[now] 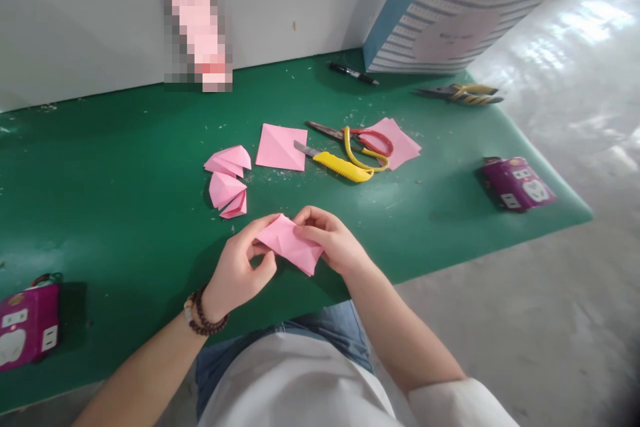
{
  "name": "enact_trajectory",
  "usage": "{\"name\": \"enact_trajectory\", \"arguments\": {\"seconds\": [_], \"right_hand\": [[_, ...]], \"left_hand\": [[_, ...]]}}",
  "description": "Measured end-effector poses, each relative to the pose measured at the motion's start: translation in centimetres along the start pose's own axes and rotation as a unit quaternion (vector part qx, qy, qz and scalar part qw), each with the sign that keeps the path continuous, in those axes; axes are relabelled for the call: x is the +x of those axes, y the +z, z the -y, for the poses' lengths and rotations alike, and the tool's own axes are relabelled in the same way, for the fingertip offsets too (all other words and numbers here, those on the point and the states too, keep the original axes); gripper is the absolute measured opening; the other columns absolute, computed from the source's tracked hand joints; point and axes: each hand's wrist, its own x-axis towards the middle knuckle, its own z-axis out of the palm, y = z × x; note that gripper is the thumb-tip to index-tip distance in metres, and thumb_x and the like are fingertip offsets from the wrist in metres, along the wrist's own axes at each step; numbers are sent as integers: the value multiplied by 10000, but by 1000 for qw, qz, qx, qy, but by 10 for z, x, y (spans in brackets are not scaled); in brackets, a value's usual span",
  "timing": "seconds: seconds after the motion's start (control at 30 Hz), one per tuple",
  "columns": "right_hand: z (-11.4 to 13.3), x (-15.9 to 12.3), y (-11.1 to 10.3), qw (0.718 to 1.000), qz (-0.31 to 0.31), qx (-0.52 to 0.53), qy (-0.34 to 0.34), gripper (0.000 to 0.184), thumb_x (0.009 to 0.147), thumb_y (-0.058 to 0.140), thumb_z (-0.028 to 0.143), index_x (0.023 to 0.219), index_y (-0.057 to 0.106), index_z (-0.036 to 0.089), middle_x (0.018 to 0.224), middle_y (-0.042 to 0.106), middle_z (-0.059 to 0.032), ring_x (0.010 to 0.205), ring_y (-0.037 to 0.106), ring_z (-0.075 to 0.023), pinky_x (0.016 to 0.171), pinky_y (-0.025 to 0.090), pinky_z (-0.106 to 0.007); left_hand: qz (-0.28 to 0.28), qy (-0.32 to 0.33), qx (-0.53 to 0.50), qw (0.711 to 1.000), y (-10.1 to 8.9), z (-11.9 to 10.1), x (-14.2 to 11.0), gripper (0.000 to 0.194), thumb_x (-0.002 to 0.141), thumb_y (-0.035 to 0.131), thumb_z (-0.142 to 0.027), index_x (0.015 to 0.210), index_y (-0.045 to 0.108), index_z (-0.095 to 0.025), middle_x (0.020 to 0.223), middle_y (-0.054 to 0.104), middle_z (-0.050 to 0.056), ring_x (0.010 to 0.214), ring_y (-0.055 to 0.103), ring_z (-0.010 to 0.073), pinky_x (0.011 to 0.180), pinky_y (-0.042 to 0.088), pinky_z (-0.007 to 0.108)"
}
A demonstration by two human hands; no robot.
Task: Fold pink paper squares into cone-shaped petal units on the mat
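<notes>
My left hand [240,270] and my right hand [333,240] both pinch a folded pink paper piece [293,245] just above the near edge of the green mat [125,167]. The left fingers grip its left corner, the right fingers press its top right side. Beyond it lie three folded pink pieces [227,177] in a small cluster, a flat pink square sheet [281,147], and more pink sheets [397,141] under a pair of red and yellow scissors [357,141]. A yellow utility knife [335,163] lies beside the scissors.
A black marker [353,73] and yellow-handled pliers [463,94] lie at the back near a striped paper bag [450,13]. Purple power strips sit at the right [515,183] and the near left [27,323]. A white wall bounds the back; bare floor lies right.
</notes>
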Motion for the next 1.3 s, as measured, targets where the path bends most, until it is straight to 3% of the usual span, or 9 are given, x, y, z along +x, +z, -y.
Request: {"name": "enact_trajectory", "arguments": {"seconds": [0.3, 0.53, 0.6, 0.7, 0.8, 0.97, 1.1, 1.3], "right_hand": [[-4, 0, 2, 999, -2, -31, -43, 227, 688, 737, 320, 830, 605, 202, 756, 588, 36, 610, 526, -83, 529, 397, -196], [-7, -5, 2, 980, -17, -147, -130, 252, 861, 618, 452, 939, 586, 215, 882, 647, -14, 774, 631, -141, 680, 522, -265], [-4, -12, 3, 962, -15, -201, -183, 303, 886, 587, 478, 1038, 580, 215, 1027, 663, -56, 941, 649, -183, 821, 541, -328], [2, -24, 7, 904, -31, -335, -263, 391, 847, 663, 396, 1178, 542, 226, 1206, 628, -89, 1128, 601, -231, 971, 495, -397], [7, -31, 13, 846, -60, -440, -294, 361, 822, 625, 212, 1170, 531, 235, 1163, 648, -77, 1077, 623, -226, 908, 520, -374], [7, -30, 17, 788, -106, -530, -296, 211, 796, 511, 105, 955, 587, 220, 885, 691, -37, 800, 649, -192, 706, 511, -309], [6, -27, 18, 768, -117, -553, -300, 167, 817, 502, 98, 883, 594, 221, 807, 676, -26, 703, 625, -167, 626, 479, -274], [-2, -28, 20, 768, -128, -506, -372, 190, 816, 527, 75, 887, 579, 243, 1008, 688, -52, 860, 663, -179, 674, 525, -270]], "left_hand": [[-8, 7, 22, 1000, 0, 0, 1, 447, 840, 542, -157, 1286, 573, -172, 1296, 629, 125, 1022, 696, 207, 814, 611, 267], [-60, 29, 108, 992, 0, -6, 3, 306, 900, 559, -248, 1185, 641, -172, 1137, 719, 78, 918, 719, 171, 701, 601, 196], [-73, 45, 139, 987, 0, -6, 3, 282, 908, 557, -245, 1162, 655, -173, 1101, 733, 64, 885, 723, 157, 700, 595, 186], [-93, 64, 187, 976, -1, -5, 2, 269, 910, 560, -239, 1150, 662, -174, 1064, 746, 51, 815, 726, 138, 672, 587, 173], [-99, 76, 220, 968, -1, -3, 2, 259, 918, 561, -252, 1144, 663, -180, 1055, 751, 47, 824, 730, 146, 702, 590, 191], [-91, 102, 251, 958, 0, 0, 1, 242, 935, 552, -266, 1138, 662, -193, 1103, 741, 48, 941, 721, 160, 814, 583, 221], [-107, 114, 270, 950, 4, 2, 0, 270, 891, 625, -288, 1144, 651, -197, 1123, 734, 55, 975, 716, 180, 859, 584, 260], [-132, 146, 305, 932, 4, 3, -1, 269, 873, 594, -168, 1134, 645, -204, 1111, 738, 41, 999, 710, 178, 884, 575, 269]]}}
